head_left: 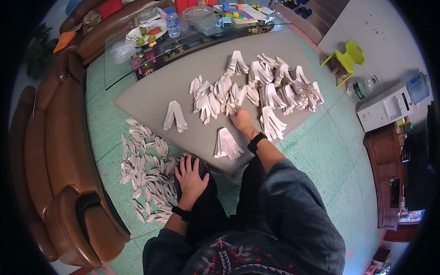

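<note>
My left hand lies on my left knee with its fingers spread, holding nothing. My right hand is over the grey table, its fingers closed on a thin pale strip-like piece at the near edge of a loose pile. That pile of off-white flat pieces fans out in small bundles. Left of it stands a V-shaped stack of similar pieces. Nearest me is another fanned stack. A further one is just right of my right hand. Several V-shaped stacks crowd the table's right side.
Many loose pale pieces cover the green floor left of my knees. A brown leather sofa runs along the left. Beyond the table, a glass coffee table holds a water bottle and fruit. A green chair stands at right.
</note>
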Demonstrator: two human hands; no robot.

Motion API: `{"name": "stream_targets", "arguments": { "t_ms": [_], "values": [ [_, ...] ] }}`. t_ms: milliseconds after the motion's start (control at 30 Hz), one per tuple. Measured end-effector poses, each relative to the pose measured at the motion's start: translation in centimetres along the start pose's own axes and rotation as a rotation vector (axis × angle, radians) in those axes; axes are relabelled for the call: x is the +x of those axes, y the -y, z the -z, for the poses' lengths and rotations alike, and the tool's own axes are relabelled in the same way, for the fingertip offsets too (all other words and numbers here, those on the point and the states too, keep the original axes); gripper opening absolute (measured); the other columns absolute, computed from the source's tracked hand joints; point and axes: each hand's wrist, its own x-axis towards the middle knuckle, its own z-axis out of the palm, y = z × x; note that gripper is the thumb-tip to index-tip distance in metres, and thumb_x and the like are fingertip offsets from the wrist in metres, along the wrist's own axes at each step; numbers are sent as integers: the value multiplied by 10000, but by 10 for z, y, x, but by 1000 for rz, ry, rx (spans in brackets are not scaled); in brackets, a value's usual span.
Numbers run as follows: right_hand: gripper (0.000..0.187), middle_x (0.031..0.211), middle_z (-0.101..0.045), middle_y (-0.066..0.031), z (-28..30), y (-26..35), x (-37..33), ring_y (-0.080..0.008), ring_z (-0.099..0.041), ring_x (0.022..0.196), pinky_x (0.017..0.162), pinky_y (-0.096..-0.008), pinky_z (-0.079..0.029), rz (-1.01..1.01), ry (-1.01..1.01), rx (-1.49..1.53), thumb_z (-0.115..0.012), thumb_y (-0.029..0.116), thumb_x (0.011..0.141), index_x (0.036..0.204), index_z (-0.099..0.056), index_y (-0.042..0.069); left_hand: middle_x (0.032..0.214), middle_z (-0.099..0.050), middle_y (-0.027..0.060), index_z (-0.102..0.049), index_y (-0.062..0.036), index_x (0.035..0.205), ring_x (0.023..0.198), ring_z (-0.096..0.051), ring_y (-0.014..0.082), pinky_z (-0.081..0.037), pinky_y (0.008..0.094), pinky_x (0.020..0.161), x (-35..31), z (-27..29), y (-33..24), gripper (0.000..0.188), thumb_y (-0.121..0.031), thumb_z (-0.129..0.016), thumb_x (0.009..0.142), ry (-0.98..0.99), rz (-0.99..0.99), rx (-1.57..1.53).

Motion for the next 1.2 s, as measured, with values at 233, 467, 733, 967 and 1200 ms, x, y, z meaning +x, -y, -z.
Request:
{"name": "stream_targets", "arguments": {
  "t_ms": [233,467,733,967,1200],
  "values": [
    [192,575,-559,-53,73,16,-1,-79,-373,368,341,-254,-278,-332,401,821,-628,208,769,736,-599,21,1261,-466,122,-511,-87,1169,1246,-325,319,-207,548,1006,1,-3,19,522,-298,-655,714,-22,9,-253],
    [169,561,-512,-4,101,-10,-13,-58,-261,362,349,-227,-182,-458,424,1077,-535,217,824,761,-593,72,978,-600,178,-552,-22,1068,864,-597,306,-479,347,744,26,45,-31,294,-90,-600,786,-111,-175,-656],
    [197,537,-517,-6,124,-14,-38,-68,-291,352,323,-238,-213,-394,403,1102,-518,220,836,745,-598,65,952,-614,166,-553,-22,1076,793,-614,299,-490,345,697,26,54,-62,290,-96,-596,799,-68,-204,-757],
    [233,519,-509,-30,168,56,-132,-71,-322,312,293,-236,-211,-305,790,1016,-544,205,824,672,-564,31,999,-598,172,-523,-2,1118,837,-609,299,-487,360,725,17,85,-105,368,-103,-632,781,-470,-482,-470],
    [243,677,-548,-33,184,78,-190,-113,-471,581,513,-250,-356,196,232,846,-616,263,825,781,-555,32,957,-622,95,-504,26,1150,843,-598,126,-484,254,728,2,74,-100,374,-45,-618,801,-61,-215,-1134]
  ]
}}
